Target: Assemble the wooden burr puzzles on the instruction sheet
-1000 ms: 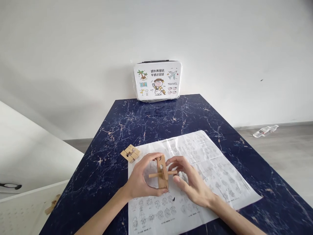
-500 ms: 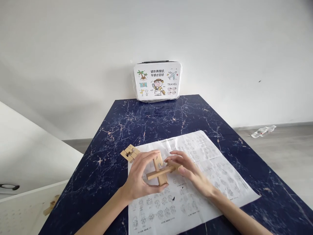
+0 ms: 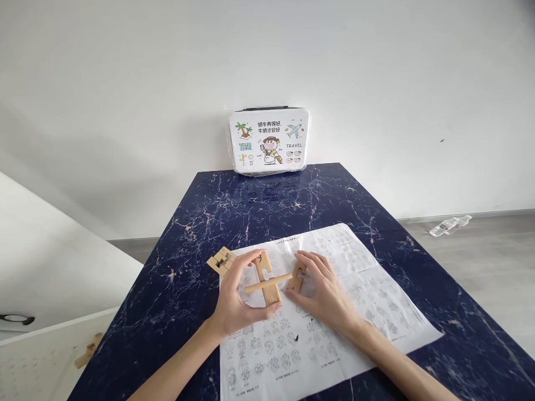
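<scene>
While the left hand (image 3: pixel 233 301) pinches crossed wooden pieces (image 3: pixel 270 283) above the printed sheet (image 3: pixel 351 253), the right hand (image 3: pixel 328 289), at their three o'clock, has its grip pinching a notched wooden block (image 3: pixel 296 280).

Slotted wooden piece (image 3: pixel 295 282) partly behind right hand (image 3: pixel 328 291)

Smooth, matt wood forms the crossed pieces (image 3: pixel 271 292) at lower centre, the notched piece (image 3: pixel 295 282) beside them and the block cluster (image 3: pixel 217 260). The sheet (image 3: pixel 355 273) is matt, creased paper; the worktop (image 3: pixel 267 217), glossy, marble-patterned. Shiny clear plastic film (image 3: pixel 230 147) wraps the upper-centre case (image 3: pixel 270 116). The wall (image 3: pixel 376 83) looks matt.
</scene>
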`<state>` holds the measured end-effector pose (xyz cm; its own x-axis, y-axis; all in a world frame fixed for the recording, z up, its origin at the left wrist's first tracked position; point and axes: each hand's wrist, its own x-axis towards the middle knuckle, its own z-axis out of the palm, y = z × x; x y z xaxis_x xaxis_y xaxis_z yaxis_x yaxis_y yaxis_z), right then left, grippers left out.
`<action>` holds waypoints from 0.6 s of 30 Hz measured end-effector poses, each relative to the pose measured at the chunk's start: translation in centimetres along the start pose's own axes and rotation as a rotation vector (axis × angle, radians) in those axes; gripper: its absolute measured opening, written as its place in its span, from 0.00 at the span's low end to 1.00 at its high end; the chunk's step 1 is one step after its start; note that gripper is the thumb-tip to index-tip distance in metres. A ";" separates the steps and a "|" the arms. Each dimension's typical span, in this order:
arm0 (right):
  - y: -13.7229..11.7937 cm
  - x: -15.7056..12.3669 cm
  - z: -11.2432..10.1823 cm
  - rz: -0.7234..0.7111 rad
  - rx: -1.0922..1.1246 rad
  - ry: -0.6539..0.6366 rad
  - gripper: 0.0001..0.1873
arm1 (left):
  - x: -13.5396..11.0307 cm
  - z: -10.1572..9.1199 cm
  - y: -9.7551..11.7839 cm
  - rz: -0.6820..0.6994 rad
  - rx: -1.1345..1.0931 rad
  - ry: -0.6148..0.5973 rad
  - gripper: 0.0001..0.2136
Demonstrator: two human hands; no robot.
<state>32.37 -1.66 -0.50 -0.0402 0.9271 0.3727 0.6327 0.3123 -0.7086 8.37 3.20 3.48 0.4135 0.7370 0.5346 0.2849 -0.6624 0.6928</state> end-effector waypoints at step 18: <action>-2.7 -0.3 -1.2 -0.037 0.414 -0.242 0.10 | 0.0 0.0 -0.6 -0.060 -0.145 -0.174 0.37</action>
<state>31.61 -3.04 1.99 -0.2670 0.9202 0.2862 0.2686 0.3562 -0.8950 8.17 3.57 3.09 0.5457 0.7319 0.4080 0.1914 -0.5829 0.7897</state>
